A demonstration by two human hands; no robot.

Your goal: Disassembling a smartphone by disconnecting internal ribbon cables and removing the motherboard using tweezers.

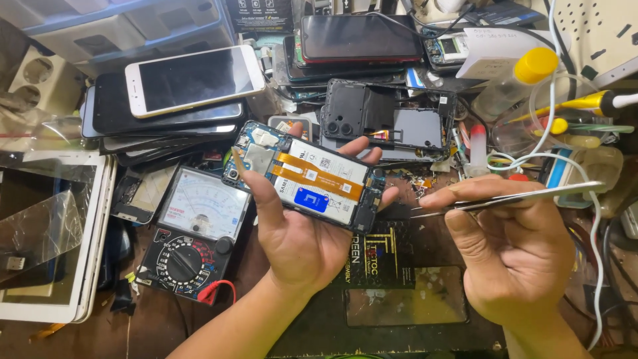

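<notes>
Metal tweezers (505, 197) (right hand (512, 259)) — beside opened phone (306, 176), left hand (302, 233).

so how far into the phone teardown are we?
Done: back cover off, the opened phone shows battery and orange flex cable. In hand: left hand cradles it, right hand pinches tweezers beside it, tips not touching. Left: flex and board look in place, nothing lifted out.

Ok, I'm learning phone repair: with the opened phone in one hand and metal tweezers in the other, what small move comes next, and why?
Probably bring the thin metal tweezers in the right hand leftward to the orange flex ribbon on the opened black phone. The left hand holds it back-up with the insides exposed, and the tips already point at it, apart.
</notes>
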